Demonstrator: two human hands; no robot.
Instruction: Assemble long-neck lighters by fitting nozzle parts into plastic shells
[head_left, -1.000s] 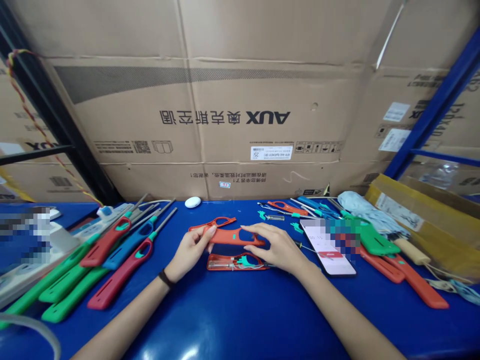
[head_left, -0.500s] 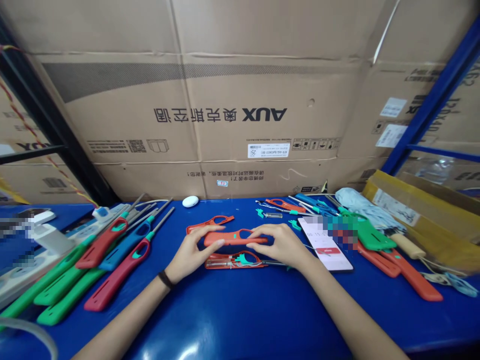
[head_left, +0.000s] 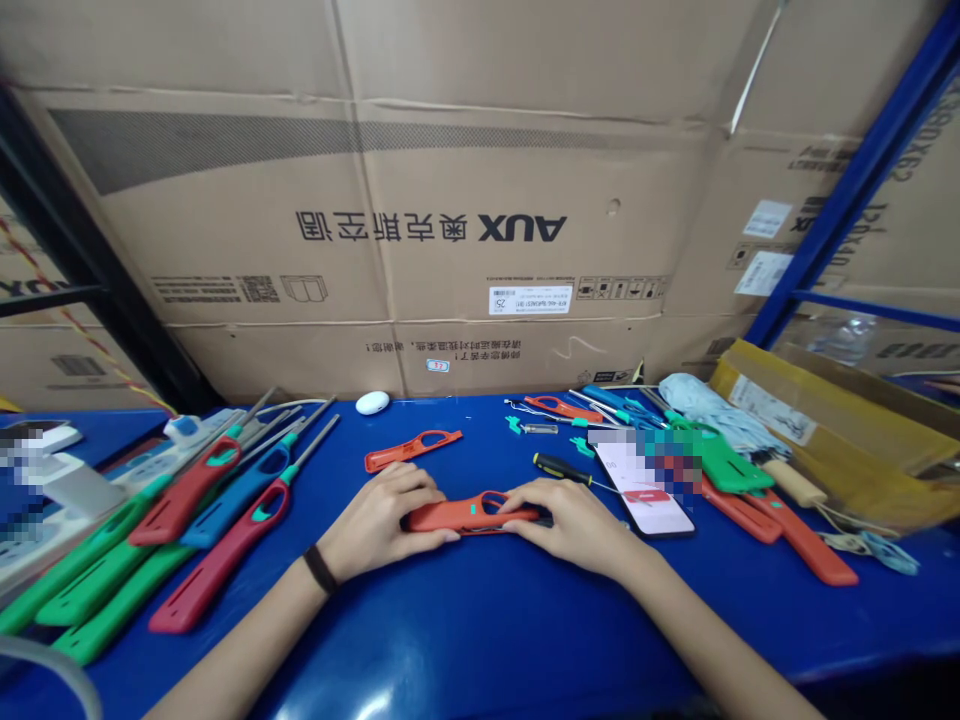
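Orange lighter shell (head_left: 433,518) between both hands (head_left: 379,512), open blue tabletop (head_left: 480,620) to its edge.

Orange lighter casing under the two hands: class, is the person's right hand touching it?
Touching. The head view shows the right hand lying across the end of the orange lighter casing, its fingers over the casing with no gap.

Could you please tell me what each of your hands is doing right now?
Left hand: closed, holding an orange lighter shell.
Right hand: closed, holding the same shell.
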